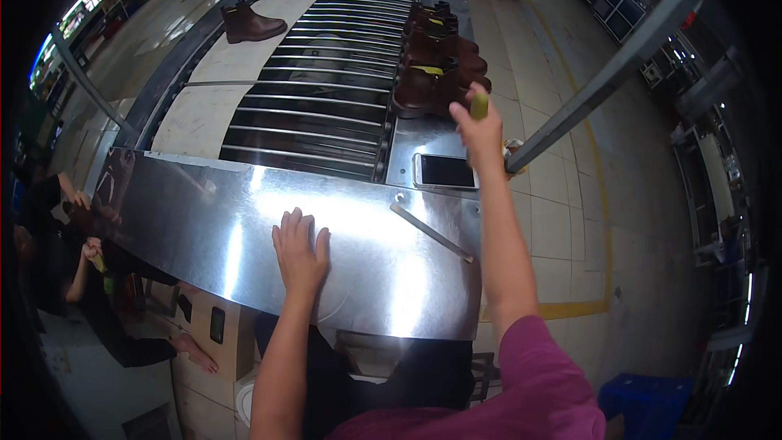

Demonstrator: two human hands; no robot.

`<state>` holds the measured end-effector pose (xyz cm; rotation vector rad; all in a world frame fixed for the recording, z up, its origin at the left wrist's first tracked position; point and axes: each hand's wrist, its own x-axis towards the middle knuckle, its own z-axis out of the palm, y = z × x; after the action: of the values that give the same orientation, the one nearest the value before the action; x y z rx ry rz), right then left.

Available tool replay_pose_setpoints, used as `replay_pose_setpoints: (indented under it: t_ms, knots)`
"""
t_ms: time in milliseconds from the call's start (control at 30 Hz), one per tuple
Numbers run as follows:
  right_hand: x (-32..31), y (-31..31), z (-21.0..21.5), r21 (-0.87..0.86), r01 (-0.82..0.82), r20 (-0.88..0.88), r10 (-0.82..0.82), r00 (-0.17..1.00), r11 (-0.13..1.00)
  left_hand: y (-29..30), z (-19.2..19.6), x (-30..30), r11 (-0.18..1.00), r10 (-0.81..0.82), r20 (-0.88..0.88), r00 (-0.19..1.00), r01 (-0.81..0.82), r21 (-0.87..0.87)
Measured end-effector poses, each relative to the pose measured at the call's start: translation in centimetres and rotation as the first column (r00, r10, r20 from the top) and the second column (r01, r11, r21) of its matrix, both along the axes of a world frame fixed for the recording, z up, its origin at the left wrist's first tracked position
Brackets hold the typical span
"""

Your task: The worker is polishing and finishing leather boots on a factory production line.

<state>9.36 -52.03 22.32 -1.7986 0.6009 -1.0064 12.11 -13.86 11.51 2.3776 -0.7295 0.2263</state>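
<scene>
My left hand (300, 248) lies flat, fingers spread, on a shiny steel work plate (204, 228). My right hand (479, 126) is stretched far forward and closed around a small yellow-green object (479, 104), right beside the nearest of several dark brown boots (432, 73) lined up along the right side of a roller conveyor (326, 90). A white-framed phone (445, 171) lies just below that hand. A thin metal rod (430, 232) rests on the plate to the right of my left hand.
More brown boots (248, 24) stand on the white strip left of the rollers. A slanted grey post (603, 73) crosses at right. Another seated person in black (98, 293) is at lower left. A blue crate (652, 403) sits on the tiled floor.
</scene>
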Motion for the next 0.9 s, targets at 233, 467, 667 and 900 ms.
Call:
replay_pose_setpoints:
  t_ms: [233,467,667,900]
  knots:
    - [7.5,-9.8,0.9,0.230,-0.317,-0.352,0.382,0.854,0.920,-0.7,0.7,0.1,1.000,0.024,-0.004,1.000,-0.024,0.003]
    - [7.3,-5.0,3.4,-0.338,-0.319,-0.492,0.123,0.862,0.885,-0.4,0.3,0.4,0.999,0.036,-0.045,0.998,-0.037,-0.021]
    - [1.7,7.8,6.6,-0.684,-0.293,-0.336,0.068,0.940,0.668,0.0,0.0,0.4,0.979,0.055,-0.029,0.998,-0.060,-0.195]
    - [-6.4,23.6,2.6,-0.508,-0.345,-0.181,0.294,0.938,0.789,1.4,-0.9,0.6,0.780,-0.070,-0.084,0.994,0.002,-0.626]
